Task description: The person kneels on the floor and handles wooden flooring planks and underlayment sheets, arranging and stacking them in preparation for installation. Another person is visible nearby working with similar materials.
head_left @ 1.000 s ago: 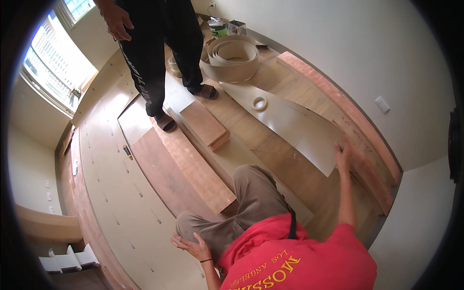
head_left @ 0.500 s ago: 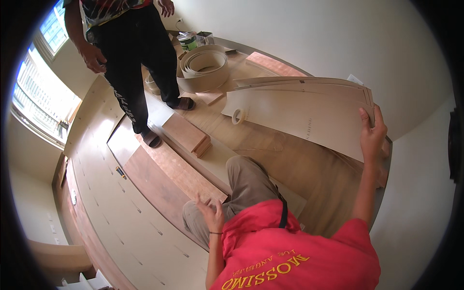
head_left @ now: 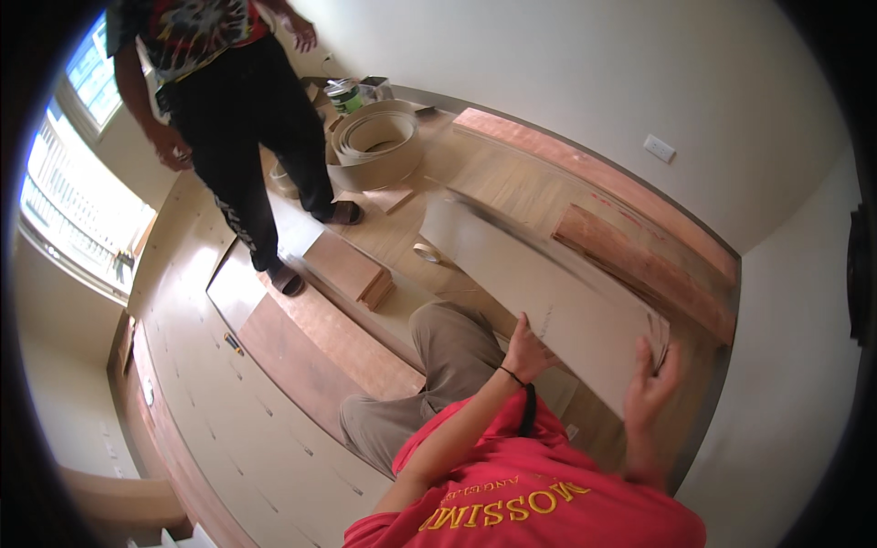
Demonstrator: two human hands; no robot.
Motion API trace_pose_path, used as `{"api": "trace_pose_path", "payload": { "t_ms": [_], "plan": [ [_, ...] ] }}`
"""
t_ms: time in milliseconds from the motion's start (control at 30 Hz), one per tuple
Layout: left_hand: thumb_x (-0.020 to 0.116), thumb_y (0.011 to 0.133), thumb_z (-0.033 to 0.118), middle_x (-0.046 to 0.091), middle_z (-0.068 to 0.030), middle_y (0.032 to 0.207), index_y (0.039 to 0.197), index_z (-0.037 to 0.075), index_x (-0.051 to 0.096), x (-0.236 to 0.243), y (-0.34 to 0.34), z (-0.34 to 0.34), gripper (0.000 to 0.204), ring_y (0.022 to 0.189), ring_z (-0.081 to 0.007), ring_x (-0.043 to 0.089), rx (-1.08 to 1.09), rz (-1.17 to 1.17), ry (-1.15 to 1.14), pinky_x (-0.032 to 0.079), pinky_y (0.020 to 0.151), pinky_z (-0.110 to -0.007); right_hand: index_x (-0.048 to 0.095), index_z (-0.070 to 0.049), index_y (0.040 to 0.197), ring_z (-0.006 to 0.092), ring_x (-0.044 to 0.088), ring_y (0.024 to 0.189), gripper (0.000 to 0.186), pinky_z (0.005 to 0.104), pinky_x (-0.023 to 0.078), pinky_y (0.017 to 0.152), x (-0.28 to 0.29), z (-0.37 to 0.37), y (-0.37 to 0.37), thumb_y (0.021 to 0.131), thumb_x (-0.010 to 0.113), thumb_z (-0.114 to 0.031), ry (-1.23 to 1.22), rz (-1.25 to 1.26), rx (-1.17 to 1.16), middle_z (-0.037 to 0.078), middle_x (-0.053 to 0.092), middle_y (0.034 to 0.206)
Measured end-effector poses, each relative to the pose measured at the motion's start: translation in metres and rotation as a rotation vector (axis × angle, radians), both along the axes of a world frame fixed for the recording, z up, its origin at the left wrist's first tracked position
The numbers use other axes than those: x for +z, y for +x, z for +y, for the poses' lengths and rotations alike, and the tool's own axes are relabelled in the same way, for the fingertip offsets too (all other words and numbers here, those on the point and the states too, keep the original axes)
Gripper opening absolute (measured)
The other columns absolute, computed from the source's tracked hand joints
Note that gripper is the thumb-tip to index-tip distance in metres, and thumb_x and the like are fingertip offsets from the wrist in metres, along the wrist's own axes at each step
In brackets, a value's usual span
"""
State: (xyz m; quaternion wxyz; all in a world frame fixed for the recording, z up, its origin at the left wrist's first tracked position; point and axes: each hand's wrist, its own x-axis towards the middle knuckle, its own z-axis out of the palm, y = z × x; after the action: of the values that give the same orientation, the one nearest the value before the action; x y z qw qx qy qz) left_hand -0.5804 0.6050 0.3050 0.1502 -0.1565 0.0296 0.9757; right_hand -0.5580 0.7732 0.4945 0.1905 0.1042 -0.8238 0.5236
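Observation:
A stack of thin beige boards (head_left: 557,310), lightly printed on its face, is tilted above the floor in front of my right knee. My right hand (head_left: 653,379) grips its near right corner, thumb on top and fingers round the edge. At the near left edge my left hand (head_left: 530,354) has its thumb up on the face; its other fingers are hidden beneath. A roll of pale tape (head_left: 426,252) lies by the stack's far left edge. Beyond the stack, a pile of reddish-brown planks (head_left: 639,274) rests along the wall.
A person (head_left: 242,119) in black trousers stands ahead on the left. Close to their feet is a short stack of brown planks (head_left: 352,269). Behind stand a coil of beige strip (head_left: 375,137) and a green-and-white bucket (head_left: 344,96). A yellow-and-black utility knife (head_left: 234,343) lies left.
The boards have come away from the wall toward me, uncovering the reddish-brown plank pile. My left hand has moved from my knee onto their near edge; my right hand has come lower and closer.

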Motion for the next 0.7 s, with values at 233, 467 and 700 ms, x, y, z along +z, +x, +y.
{"api": "trace_pose_path", "payload": {
  "t_ms": [233, 467, 700],
  "plan": [
    [0.033, 0.098, 0.051, 0.050, -0.0135, 0.134, 0.137, 0.003, 0.039, -0.028, 0.000, 0.021, 0.062, 0.124, -0.0318, 0.046, 0.147, -0.128, -0.099, 0.034, 0.106, -0.044, 0.037, 0.004, 0.132, 0.0198, 0.052, 0.108, 0.046, 0.0303, 0.040, 0.093, -0.059, 0.025, -0.007, 0.096, 0.054, -0.019, -0.264, -0.136, -0.225, 0.015, 0.053, 0.122],
    [0.035, 0.100, 0.039, 0.050, -0.0188, 0.132, 0.133, 0.000, 0.041, -0.085, 0.011, 0.005, 0.051, 0.121, -0.0361, 0.048, 0.212, -0.219, -0.214, 0.038, 0.103, -0.049, 0.031, 0.001, 0.139, 0.0228, 0.049, 0.120, 0.062, 0.0336, 0.036, 0.102, -0.133, 0.057, 0.012, 0.093, 0.057, -0.032, -0.225, -0.392, -0.286, 0.014, 0.049, 0.131],
    [0.033, 0.100, 0.040, 0.048, -0.0201, 0.133, 0.134, 0.000, 0.039, -0.075, 0.048, -0.042, 0.053, 0.120, -0.0370, 0.049, 0.135, -0.209, -0.334, 0.039, 0.102, -0.050, 0.046, -0.007, 0.132, 0.0245, 0.060, 0.104, 0.071, 0.0414, 0.050, 0.085, -0.126, 0.103, -0.042, 0.089, 0.041, -0.064, -1.103, -1.417, 0.531, 0.013, 0.059, 0.118]
  ]
}}
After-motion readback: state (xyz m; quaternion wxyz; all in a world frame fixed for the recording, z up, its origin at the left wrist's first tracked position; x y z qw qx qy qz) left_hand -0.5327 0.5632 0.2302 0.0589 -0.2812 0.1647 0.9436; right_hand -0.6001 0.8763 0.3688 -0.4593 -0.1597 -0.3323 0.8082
